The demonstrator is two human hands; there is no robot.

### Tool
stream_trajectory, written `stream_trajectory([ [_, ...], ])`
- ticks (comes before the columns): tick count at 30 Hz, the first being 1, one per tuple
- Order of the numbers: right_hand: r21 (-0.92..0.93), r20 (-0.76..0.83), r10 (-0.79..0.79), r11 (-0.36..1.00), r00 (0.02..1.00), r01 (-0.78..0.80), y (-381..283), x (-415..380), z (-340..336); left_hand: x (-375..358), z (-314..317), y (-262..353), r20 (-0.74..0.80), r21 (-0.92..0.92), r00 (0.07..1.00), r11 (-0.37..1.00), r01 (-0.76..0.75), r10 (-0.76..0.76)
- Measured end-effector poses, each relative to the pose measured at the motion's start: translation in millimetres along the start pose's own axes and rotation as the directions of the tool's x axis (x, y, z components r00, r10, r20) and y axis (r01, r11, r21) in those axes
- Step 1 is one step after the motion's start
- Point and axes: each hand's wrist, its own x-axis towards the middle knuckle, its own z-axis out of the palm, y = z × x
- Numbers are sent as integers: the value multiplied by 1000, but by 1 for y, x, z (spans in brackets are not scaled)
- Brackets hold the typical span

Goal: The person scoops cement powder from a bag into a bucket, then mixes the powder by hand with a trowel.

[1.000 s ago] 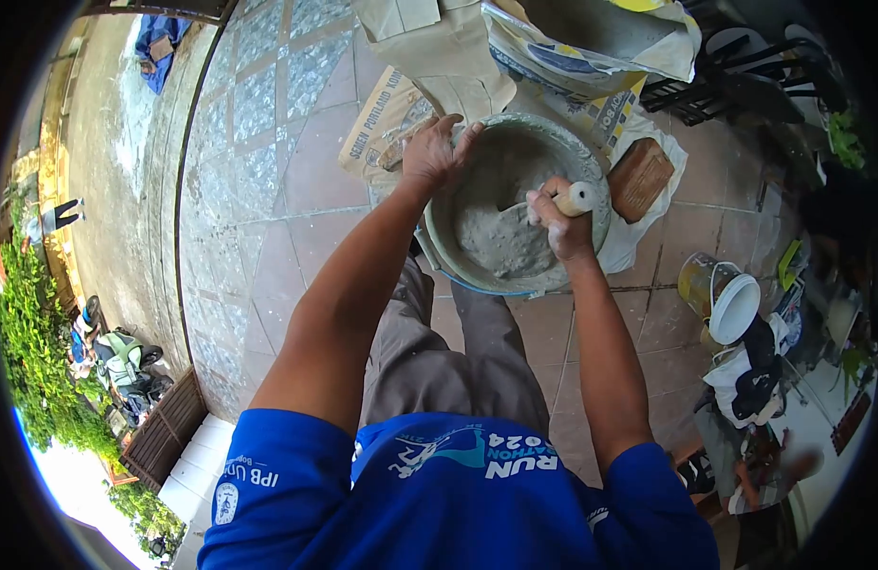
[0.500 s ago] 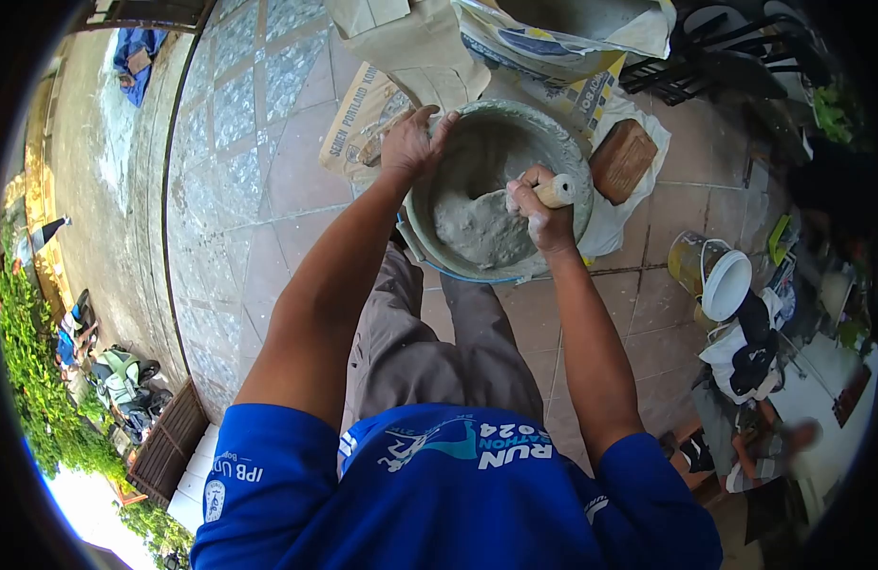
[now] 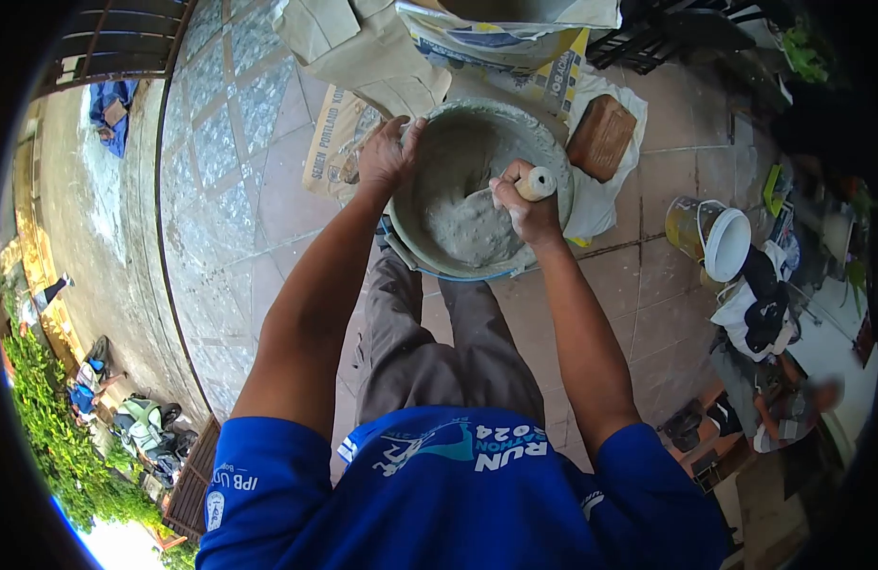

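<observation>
A round bucket [image 3: 564, 157] stands on the tiles in front of my legs, with wet grey cement mix [image 3: 472, 231] inside. My left hand [image 3: 387, 161] is closed over the bucket's left rim, fingers outside and thumb along the edge. Over the right half of the bucket, my right hand [image 3: 527, 211] wraps round the pale wooden handle of a trowel [image 3: 537, 183]. The trowel's blade is mostly hidden by the mix and my hand. Grey smears mark my fingers.
Beyond the bucket lie a cement paper bag [image 3: 327, 142] and a larger open sack [image 3: 500, 43]. A reddish-brown brick [image 3: 602, 138] rests on white sacking. To the right are a white-rimmed pail [image 3: 726, 245] and a seated person [image 3: 790, 413]. A metal fence [image 3: 116, 38] stands far left.
The whole view has shifted, so the bucket and bags appear farther left. My right hand and the trowel have moved slightly within the bucket. My left hand keeps its hold on the rim.
</observation>
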Motion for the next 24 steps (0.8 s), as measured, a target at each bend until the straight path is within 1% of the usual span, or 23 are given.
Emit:
stream_trajectory([
  [1,-6,7,-78,997,997,78,-25,1,-4,2,3,-4,-12,7,1000,1000,-4,5],
  [2,79,-90,-150,984,985,157,-52,5,-8,0,7,-9,-11,17,1000,1000,3,-3],
  [3,157,-193,-203,959,960,234,-77,6,-11,0,6,-10,23,-29,1000,1000,11,-10],
  [4,227,-299,-239,922,924,313,-85,6,-11,-2,5,-10,22,-30,1000,1000,4,-4],
  [7,114,-476,-337,892,812,437,-40,33,-1,0,3,-6,27,-30,999,999,-17,18],
  [8,125,-502,-221,938,836,323,-1,29,12,-2,1,-4,38,-32,999,999,-13,14],
  [9,-34,-510,-231,968,829,249,48,24,21,-2,-2,-1,50,-34,999,999,-9,11],
  [10,-115,-492,-319,946,810,303,52,13,27,5,-4,2,43,-28,999,999,-22,23],
  [11,-6,-454,-243,963,857,270,49,12,30,12,-4,2,32,-27,999,999,-33,34],
  [12,104,-407,-134,976,903,191,48,-9,34,-1,0,-3,54,-25,998,999,-20,21],
  [13,92,-378,-63,990,924,105,37,-39,37,-23,5,-12,89,-10,996,1000,0,0],
  [15,31,-307,-49,998,951,61,-2,-30,20,2,6,-7,46,-8,998,999,-37,37],
  [17,-21,-404,-145,989,903,149,-56,-34,8,0,5,-6,57,-24,998,999,-24,25],
  [19,185,-552,-225,906,802,382,-81,-21,-2,-1,1,-4,58,-19,998,1000,7,-6],
  [20,268,-572,-252,842,781,468,-75,-7,-7,-6,-2,-5,67,-22,998,1000,16,-14],
  [22,186,-693,-193,883,695,431,-31,18,6,-1,-2,-2,83,-41,997,999,-3,6],
  [24,132,-701,-73,964,710,229,57,9,34,-2,0,-5,59,-29,998,1000,6,-4],
])
